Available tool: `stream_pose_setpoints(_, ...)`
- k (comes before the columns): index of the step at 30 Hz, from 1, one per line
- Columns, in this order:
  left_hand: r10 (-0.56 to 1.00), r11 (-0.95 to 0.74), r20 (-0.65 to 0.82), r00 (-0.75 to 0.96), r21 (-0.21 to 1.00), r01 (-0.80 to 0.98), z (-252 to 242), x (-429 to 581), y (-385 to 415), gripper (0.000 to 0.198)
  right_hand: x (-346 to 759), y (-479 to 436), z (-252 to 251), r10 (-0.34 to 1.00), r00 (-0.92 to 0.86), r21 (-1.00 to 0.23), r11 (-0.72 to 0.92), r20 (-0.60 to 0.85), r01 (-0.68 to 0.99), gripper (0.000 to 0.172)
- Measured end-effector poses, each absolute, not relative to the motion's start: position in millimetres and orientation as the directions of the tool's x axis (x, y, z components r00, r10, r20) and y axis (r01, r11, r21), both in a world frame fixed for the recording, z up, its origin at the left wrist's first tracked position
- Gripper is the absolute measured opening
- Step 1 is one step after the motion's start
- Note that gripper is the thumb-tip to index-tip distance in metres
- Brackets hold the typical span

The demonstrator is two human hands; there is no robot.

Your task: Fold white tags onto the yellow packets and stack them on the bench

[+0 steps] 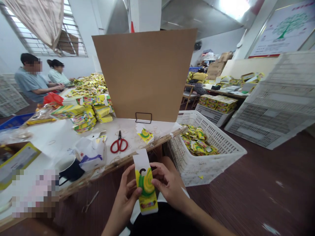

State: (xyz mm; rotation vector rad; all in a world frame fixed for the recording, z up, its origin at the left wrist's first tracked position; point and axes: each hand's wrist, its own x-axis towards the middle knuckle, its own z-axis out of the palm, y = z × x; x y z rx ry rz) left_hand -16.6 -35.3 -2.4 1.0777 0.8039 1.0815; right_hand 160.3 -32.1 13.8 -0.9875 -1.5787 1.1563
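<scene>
A small yellow and green carton point(147, 190) stands upright in front of my lap, its white top flap raised. My left hand point(128, 188) grips its left side, thumb on the front panel. On the other side, my right hand point(169, 183) holds the right edge with thumb and fingers. Beyond the carton, a similar flattened piece of packaging point(145, 135) lies near the table edge. Red-handled scissors point(119, 144) rest to the left of it, with loose rubber bands around.
A large cardboard sheet point(147, 75) stands on the table point(56, 131). A dark mug point(71, 168) and a tissue pack point(90, 154) sit left. Stacked cartons point(85, 119) are behind. At right, a white crate point(221, 141) holds several packets. Co-workers point(31, 78) sit at far left.
</scene>
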Motion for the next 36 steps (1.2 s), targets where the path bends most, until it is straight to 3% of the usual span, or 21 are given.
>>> stream_pose_setpoints(3,0.939,0.133,-0.02,0.342,0.941,-0.311,-2.0,-20.7,-36.4,0.07,165.5,-31.9,17.9,0.932,-0.301,-0.959,0.252,0.204,0.127,0.042)
stream_pose_setpoints(7,0.894,0.165,-0.008,0.447,0.935,-0.313,-6.7,-20.6,-38.1,0.046,171.1,-29.8,19.5,0.909,-0.339,-0.923,0.323,0.241,0.209,0.039)
stream_pose_setpoints(12,0.858,0.175,0.022,0.513,0.927,-0.333,-9.4,-14.6,-39.7,0.031,174.5,-25.1,22.8,0.909,-0.372,-0.893,0.316,0.187,0.321,0.017)
stream_pose_setpoints(14,0.851,0.193,0.005,0.525,0.927,-0.321,-9.7,-12.6,-40.1,0.036,173.5,-24.0,23.6,0.922,-0.338,-0.886,0.31,0.191,0.344,0.006)
stream_pose_setpoints(15,0.856,0.198,-0.009,0.517,0.929,-0.312,-10.0,-12.0,-40.3,0.044,172.5,-23.8,23.7,0.926,-0.316,-0.881,0.318,0.209,0.35,0.011)
stream_pose_setpoints(18,0.887,0.193,-0.043,0.46,0.939,-0.283,-11.1,-12.1,-40.2,0.083,168.3,-24.9,24.3,0.935,-0.23,-0.879,0.338,0.271,0.338,0.008)
stream_pose_setpoints(20,0.894,0.183,-0.049,0.445,0.947,-0.263,-11.3,-13.4,-39.7,0.09,166.2,-25.6,25.1,0.942,-0.185,-0.896,0.326,0.28,0.303,0.026)
stream_pose_setpoints(22,0.88,0.177,-0.04,0.474,0.952,-0.249,-10.3,-15.0,-38.6,0.076,166.2,-25.2,26.0,0.939,-0.178,-0.897,0.336,0.294,0.288,0.04)
stream_pose_setpoints(25,0.881,0.144,-0.023,0.472,0.965,-0.22,-7.8,-16.4,-36.0,0.052,169.6,-22.8,26.5,0.902,-0.241,-0.856,0.421,0.359,0.301,0.021)
stream_pose_setpoints(27,0.904,0.109,-0.023,0.426,0.978,-0.178,-7.0,-16.1,-34.8,0.047,171.7,-21.7,26.5,0.906,-0.295,-0.877,0.386,0.302,0.286,0.023)
stream_pose_setpoints(30,0.918,0.082,-0.025,0.395,0.988,-0.128,-8.0,-13.9,-35.2,0.048,170.5,-22.6,27.6,0.931,-0.348,-0.907,0.235,0.107,0.349,0.029)
stream_pose_setpoints(36,0.911,0.093,-0.013,0.413,0.98,-0.175,-10.8,-12.0,-36.9,0.05,161.3,-21.9,32.3,0.975,-0.218,-0.661,0.191,0.042,0.725,0.03)
